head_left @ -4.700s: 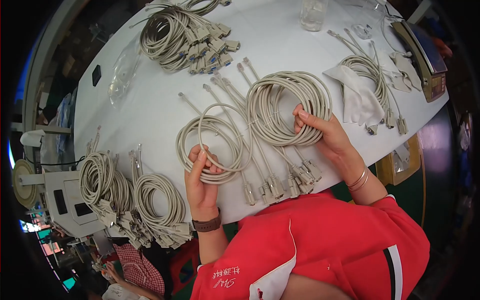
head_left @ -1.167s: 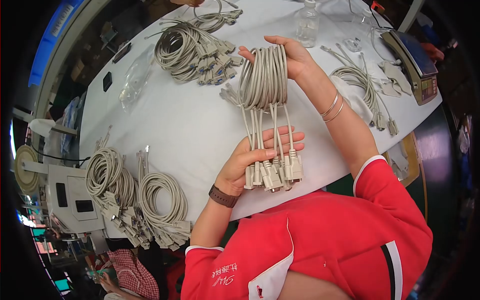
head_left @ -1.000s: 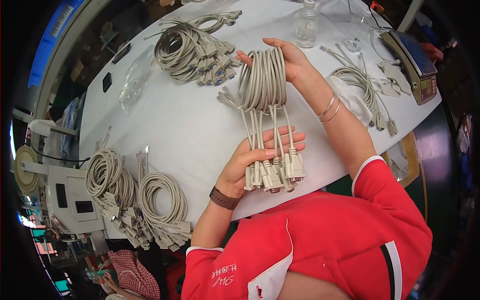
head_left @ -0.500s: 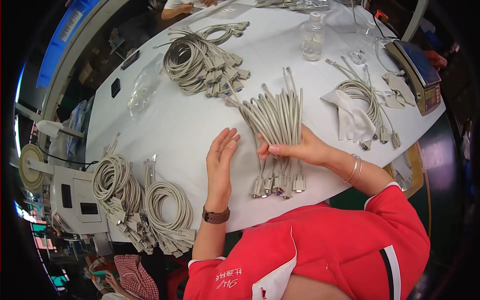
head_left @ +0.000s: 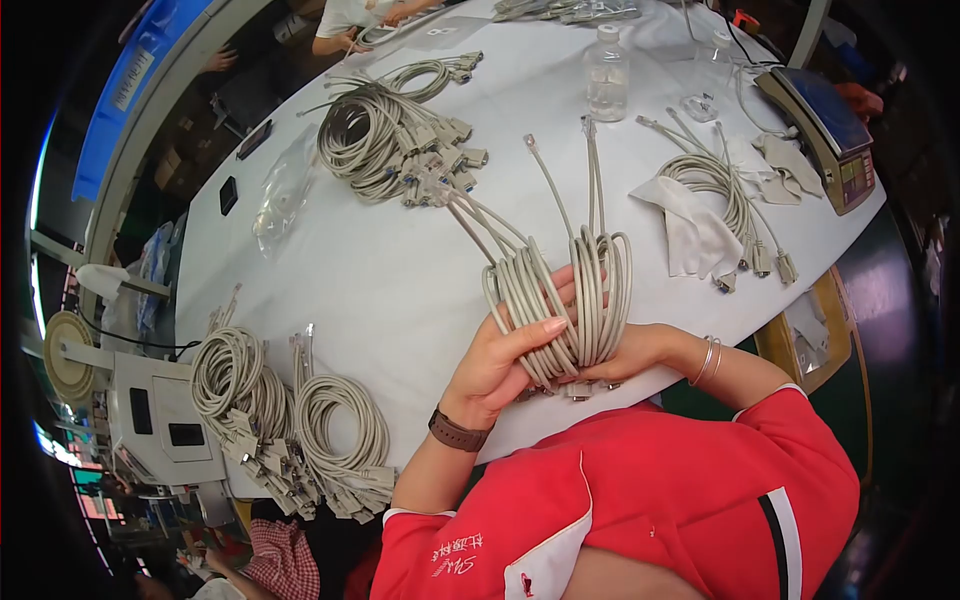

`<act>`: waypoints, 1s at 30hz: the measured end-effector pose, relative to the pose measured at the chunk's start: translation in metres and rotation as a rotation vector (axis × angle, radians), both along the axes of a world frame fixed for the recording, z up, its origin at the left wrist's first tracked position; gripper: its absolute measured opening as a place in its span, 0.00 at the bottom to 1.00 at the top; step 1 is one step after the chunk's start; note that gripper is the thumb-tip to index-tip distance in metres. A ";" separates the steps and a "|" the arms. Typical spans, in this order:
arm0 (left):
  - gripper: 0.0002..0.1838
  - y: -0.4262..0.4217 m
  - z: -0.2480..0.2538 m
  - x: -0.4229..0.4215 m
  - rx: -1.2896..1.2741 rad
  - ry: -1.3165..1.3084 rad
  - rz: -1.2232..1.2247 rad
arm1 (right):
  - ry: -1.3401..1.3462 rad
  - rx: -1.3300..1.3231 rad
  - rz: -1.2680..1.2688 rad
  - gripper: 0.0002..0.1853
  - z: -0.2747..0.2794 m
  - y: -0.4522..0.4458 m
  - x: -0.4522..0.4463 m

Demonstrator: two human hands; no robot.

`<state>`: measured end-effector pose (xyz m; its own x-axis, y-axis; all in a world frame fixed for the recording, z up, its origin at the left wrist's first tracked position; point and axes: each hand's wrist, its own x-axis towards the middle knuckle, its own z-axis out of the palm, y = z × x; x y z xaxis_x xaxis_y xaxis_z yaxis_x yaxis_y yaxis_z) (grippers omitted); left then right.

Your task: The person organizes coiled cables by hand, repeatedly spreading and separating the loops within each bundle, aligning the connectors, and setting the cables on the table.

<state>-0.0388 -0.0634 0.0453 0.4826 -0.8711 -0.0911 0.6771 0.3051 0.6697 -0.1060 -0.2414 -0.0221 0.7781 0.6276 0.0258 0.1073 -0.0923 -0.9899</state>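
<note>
A bundle of coiled beige cables [head_left: 530,300] is between my hands, close to the front table edge. My left hand [head_left: 500,365] is closed round the left part, its thumb across the coils. Lower right, my right hand [head_left: 630,355] grips the right part, its fingers mostly hidden behind the cables. Several cable ends with clear plugs stick out above the coils, and grey connectors [head_left: 577,392] show partly below. A gap parts the bundle into two groups near the top.
A large pile of coiled cables [head_left: 365,140] lies behind, more coils [head_left: 340,425] at left front. To the right are cables with a white cloth [head_left: 690,225] and a scale [head_left: 825,130]. Bottles [head_left: 607,80] stand at the back. Another person's hand [head_left: 348,40] shows at the far edge.
My left hand, earlier open beside the bundle, has moved right and closed on it. My right hand has shifted lower on the cables. The coils now spread into two groups and tilt toward me.
</note>
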 end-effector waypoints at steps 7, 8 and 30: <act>0.36 -0.010 -0.003 0.002 -0.003 0.001 -0.070 | 0.022 -0.098 0.046 0.17 0.004 -0.007 -0.001; 0.36 -0.010 -0.004 0.003 -0.012 0.012 -0.085 | 0.020 -0.115 0.066 0.17 0.002 -0.007 0.000; 0.11 -0.025 0.033 -0.036 -0.206 0.082 -0.330 | 0.421 0.767 -0.367 0.49 -0.010 -0.010 0.018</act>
